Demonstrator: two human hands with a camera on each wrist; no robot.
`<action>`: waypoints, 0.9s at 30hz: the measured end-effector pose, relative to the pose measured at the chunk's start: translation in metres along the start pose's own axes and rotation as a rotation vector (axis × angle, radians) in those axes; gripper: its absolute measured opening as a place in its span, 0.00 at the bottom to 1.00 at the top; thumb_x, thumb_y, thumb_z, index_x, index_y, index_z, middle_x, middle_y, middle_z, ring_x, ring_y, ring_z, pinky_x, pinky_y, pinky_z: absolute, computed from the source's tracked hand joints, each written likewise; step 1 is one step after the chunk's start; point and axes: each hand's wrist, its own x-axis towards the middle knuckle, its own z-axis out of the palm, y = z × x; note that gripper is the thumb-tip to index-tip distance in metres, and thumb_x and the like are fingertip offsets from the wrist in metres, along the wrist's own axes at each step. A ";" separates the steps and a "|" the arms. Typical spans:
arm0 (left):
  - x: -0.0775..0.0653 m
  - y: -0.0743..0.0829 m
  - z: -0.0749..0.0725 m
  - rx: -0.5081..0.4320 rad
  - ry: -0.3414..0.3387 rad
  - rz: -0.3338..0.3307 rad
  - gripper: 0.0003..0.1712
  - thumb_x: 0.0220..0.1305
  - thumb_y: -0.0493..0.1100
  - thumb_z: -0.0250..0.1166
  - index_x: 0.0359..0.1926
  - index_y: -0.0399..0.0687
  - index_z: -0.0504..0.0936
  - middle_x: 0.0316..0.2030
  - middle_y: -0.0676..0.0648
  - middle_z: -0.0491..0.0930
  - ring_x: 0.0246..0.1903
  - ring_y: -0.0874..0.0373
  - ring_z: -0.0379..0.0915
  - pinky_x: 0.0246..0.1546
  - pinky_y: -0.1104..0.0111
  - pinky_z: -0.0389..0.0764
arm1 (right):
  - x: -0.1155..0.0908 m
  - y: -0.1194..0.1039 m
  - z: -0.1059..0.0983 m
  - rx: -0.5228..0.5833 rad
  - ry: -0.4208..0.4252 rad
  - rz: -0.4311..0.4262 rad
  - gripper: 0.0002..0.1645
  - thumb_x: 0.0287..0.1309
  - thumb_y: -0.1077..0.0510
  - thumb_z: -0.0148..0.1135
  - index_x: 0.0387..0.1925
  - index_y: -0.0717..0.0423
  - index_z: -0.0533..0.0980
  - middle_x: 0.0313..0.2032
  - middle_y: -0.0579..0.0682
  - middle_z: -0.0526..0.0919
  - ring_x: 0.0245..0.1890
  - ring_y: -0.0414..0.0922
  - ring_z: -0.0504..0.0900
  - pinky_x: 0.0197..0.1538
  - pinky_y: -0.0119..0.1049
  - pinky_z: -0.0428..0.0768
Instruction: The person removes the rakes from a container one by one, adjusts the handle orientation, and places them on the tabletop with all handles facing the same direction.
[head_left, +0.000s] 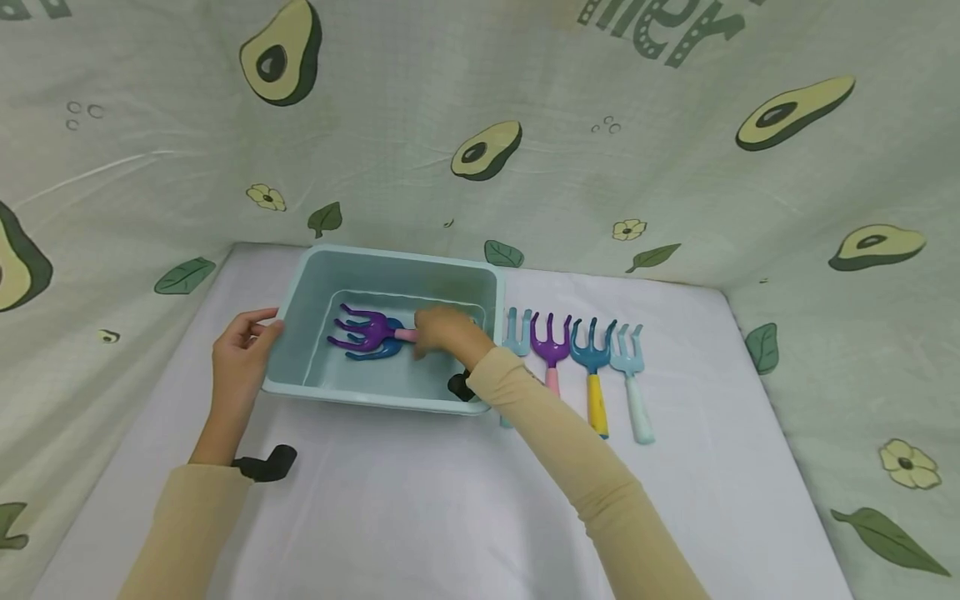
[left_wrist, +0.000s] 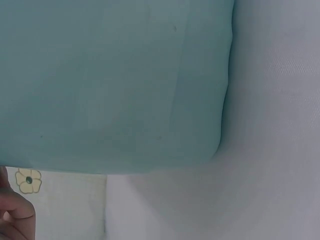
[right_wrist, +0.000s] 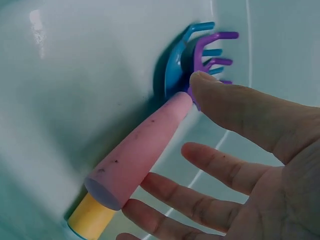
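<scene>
A pale blue plastic tub (head_left: 390,400) stands on the table. My left hand (head_left: 240,358) grips its left rim; in the left wrist view its curled fingers (left_wrist: 17,212) show at the rim's corner. Inside the tub, a purple hand rake with a pink handle (right_wrist: 145,147) lies on top of a blue hand rake with a yellow handle (right_wrist: 92,217). My right hand (head_left: 446,329) reaches into the tub over these handles. Its fingers are spread and loosely extended, fingertips right at the pink handle, thumb near the purple head.
To the right of the tub several more hand rakes lie side by side: a light blue one (head_left: 517,329) partly hidden by the right arm, a purple one (head_left: 551,346), a blue one with yellow handle (head_left: 594,375) and another light blue one (head_left: 632,383). An avocado-print cloth (head_left: 390,100) hangs behind.
</scene>
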 end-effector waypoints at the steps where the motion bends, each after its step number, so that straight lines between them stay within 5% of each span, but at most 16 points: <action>1: 0.000 0.000 0.000 0.000 0.002 -0.001 0.17 0.62 0.47 0.60 0.51 0.50 0.79 0.25 0.59 0.70 0.25 0.66 0.66 0.24 0.80 0.69 | 0.001 0.000 0.000 -0.003 -0.001 0.003 0.26 0.50 0.48 0.66 0.48 0.55 0.73 0.41 0.48 0.79 0.36 0.44 0.73 0.38 0.36 0.74; 15: 0.002 -0.001 0.000 0.009 0.003 0.016 0.18 0.63 0.48 0.60 0.52 0.48 0.78 0.25 0.60 0.70 0.25 0.67 0.66 0.24 0.81 0.69 | 0.020 0.003 0.006 0.000 -0.058 0.003 0.11 0.57 0.52 0.61 0.40 0.51 0.72 0.35 0.47 0.73 0.35 0.44 0.71 0.37 0.35 0.71; 21: 0.001 -0.001 0.000 0.007 0.002 0.000 0.18 0.62 0.48 0.60 0.51 0.49 0.79 0.25 0.59 0.70 0.25 0.67 0.67 0.23 0.81 0.70 | 0.024 0.003 0.009 -0.002 -0.043 -0.031 0.16 0.66 0.44 0.46 0.45 0.49 0.70 0.39 0.48 0.75 0.38 0.44 0.71 0.44 0.38 0.72; 27: 0.002 0.000 0.001 -0.008 0.004 -0.005 0.18 0.62 0.47 0.60 0.51 0.48 0.79 0.25 0.59 0.70 0.25 0.67 0.67 0.23 0.81 0.70 | 0.026 0.001 0.009 -0.035 -0.042 -0.054 0.17 0.67 0.47 0.46 0.53 0.46 0.69 0.45 0.47 0.76 0.40 0.44 0.72 0.48 0.39 0.72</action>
